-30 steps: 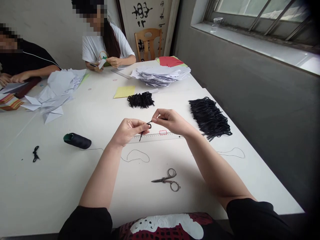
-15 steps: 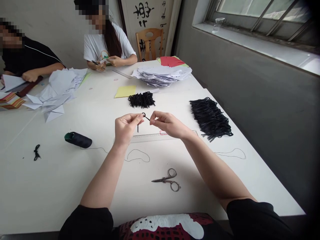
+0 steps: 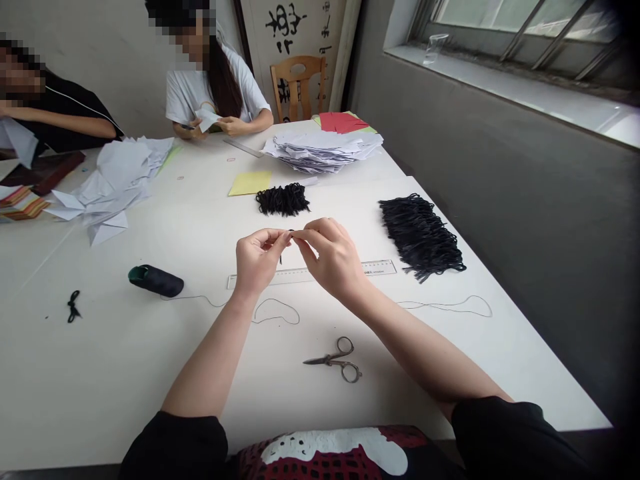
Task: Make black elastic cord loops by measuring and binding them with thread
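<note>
My left hand (image 3: 259, 259) pinches a short black cord (image 3: 281, 259), whose end hangs below the fingertips. The fingertips of my right hand (image 3: 327, 255) meet those of the left at the cord's upper part, mostly hidden by the fingers. Under my hands lies a clear ruler (image 3: 380, 268). Nearer to me are open scissors (image 3: 330, 361). A bundle of looped black cords (image 3: 283, 199) lies beyond my hands, and a larger bundle (image 3: 423, 233) is at the right.
A dark thread spool (image 3: 157, 280) and a small knotted cord (image 3: 74, 307) lie at the left. Paper piles (image 3: 323, 148) (image 3: 125, 173) stand farther back. Two people sit across the white table (image 3: 125, 387), handling paper.
My right hand has moved left, its fingertips now against my left hand's, covering the cord stretch seen between them. At the far left, a person's arm has risen with white paper.
</note>
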The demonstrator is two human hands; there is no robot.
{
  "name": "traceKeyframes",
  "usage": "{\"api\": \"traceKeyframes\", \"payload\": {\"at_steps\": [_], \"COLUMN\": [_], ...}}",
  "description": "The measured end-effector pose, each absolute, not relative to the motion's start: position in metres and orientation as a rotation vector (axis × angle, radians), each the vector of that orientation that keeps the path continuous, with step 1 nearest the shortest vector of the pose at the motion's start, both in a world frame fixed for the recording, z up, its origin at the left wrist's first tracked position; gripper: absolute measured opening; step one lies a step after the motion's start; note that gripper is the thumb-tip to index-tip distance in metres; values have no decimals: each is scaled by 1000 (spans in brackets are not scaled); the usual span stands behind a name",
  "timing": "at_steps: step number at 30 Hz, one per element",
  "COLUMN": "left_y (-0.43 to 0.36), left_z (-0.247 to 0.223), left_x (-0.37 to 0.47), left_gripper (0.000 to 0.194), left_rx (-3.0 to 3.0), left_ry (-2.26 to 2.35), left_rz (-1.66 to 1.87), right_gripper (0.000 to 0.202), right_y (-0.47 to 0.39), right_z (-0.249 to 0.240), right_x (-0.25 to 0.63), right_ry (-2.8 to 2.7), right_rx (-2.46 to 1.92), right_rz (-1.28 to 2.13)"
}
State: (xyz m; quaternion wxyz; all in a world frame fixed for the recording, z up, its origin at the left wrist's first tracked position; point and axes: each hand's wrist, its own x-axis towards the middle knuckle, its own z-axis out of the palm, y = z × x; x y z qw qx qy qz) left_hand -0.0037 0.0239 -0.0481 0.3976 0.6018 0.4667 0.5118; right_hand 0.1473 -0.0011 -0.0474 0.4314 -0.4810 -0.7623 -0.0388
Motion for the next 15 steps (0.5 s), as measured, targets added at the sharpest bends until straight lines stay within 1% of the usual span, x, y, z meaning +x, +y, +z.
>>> {"api": "traceKeyframes", "payload": {"at_steps": [3, 10, 15], "left_y": [24, 27, 24], "left_z": [-50, -55, -57], "left_x": [-3, -1, 3], "left_gripper": [29, 25, 24], "left_rx": [1530, 1459, 1578], "left_ry": [1173, 1079, 1134], "left_rz": [1249, 1202, 1212], "right_gripper": [28, 23, 24], "right_y": [2, 3, 5], "right_z": [-54, -58, -61], "right_x": [146, 147, 147], "right_ry": [-1883, -1817, -1834], "right_rx": [-1229, -1297, -1360], "right_rz": [-84, 119, 57]}}
